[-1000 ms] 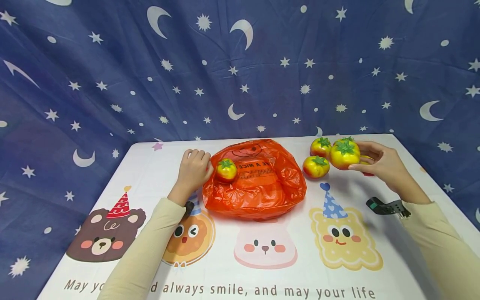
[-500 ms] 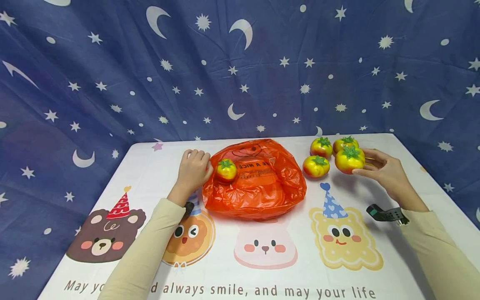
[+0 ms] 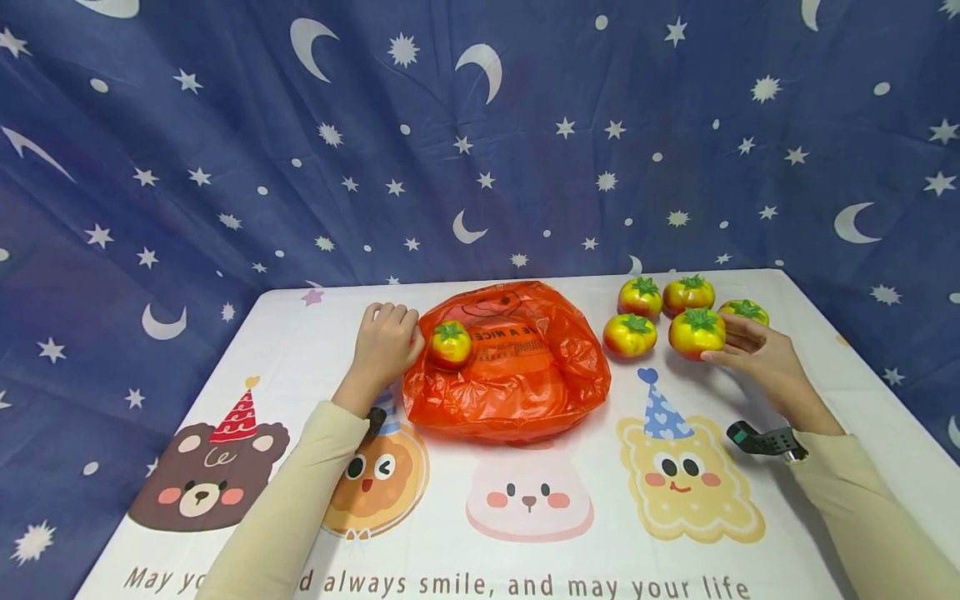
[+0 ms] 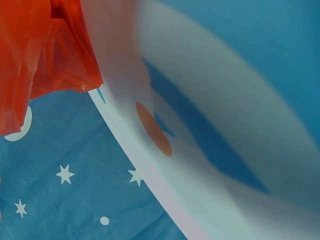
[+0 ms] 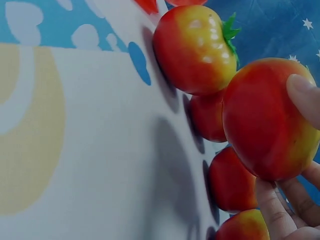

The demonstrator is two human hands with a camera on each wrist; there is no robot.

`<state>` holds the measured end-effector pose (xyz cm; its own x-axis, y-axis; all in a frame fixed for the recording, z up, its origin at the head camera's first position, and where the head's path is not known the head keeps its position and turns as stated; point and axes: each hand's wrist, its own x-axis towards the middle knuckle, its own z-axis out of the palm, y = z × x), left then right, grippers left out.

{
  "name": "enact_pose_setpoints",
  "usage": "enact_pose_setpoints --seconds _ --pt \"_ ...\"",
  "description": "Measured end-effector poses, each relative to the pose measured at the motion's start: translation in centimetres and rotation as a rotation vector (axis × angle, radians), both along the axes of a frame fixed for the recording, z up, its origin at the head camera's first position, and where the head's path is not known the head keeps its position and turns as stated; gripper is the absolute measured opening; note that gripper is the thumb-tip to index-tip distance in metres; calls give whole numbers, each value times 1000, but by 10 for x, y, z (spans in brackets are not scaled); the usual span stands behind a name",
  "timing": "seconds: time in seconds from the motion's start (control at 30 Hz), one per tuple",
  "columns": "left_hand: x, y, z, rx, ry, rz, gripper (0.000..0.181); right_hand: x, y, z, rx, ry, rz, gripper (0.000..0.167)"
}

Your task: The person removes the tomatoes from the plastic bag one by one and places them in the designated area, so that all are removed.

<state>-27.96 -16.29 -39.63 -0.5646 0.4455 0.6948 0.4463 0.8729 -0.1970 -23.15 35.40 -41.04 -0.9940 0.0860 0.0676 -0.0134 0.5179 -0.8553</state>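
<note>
A crinkled red plastic bag [image 3: 517, 375] lies with its mouth spread wide, and one red-and-yellow tomato [image 3: 451, 344] rests inside at its left. My left hand [image 3: 386, 340] grips the bag's left edge with curled fingers; the fingertips are hidden. In my right hand [image 3: 757, 354] a tomato [image 3: 697, 332] is pinched between thumb and fingers. The right wrist view shows this held tomato [image 5: 270, 120] raised off the table. Around it stand a front-left tomato [image 3: 630, 336], a back-left tomato [image 3: 640, 297], a back tomato [image 3: 689, 295] and a right tomato [image 3: 744, 312], partly behind my fingers.
A white cloth [image 3: 540, 467] with cartoon prints and lettering covers the table. Behind it hangs a dark blue curtain [image 3: 480, 150] patterned with moons and stars. The left wrist view catches mostly a blurred stretch of cloth and the bag's edge [image 4: 65, 60].
My right hand has drawn the held tomato away from the back tomato, nearer to me. The right tomato, mostly covered before, now shows. My left hand stays on the bag.
</note>
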Motion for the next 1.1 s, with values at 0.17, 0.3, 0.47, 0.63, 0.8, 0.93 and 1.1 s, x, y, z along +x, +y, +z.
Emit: enact_pose_setpoints --seconds 0.17,0.3,0.47,0.63,0.8,0.93,1.1 --pt "2 -1 -1 -1 0 -4 11 2 -5 0 22 -27 14 78" --pt "5 -3 -4 -5 -9 -2 11 2 -8 -5 69 -77 16 81" --pt "8 -4 -5 -2 -9 -5 11 2 -12 -10 85 -138 15 85" --pt "6 -4 -6 5 0 -12 11 0 -14 -11 77 -170 19 87" --pt "3 -2 -6 3 15 -16 11 -2 -13 -11 70 -171 27 86" --pt "1 -1 -4 -3 22 -18 11 -4 -11 -12 73 -154 33 85" --pt "-1 -1 -3 -9 27 -12 11 -8 -11 -14 90 -161 26 85"
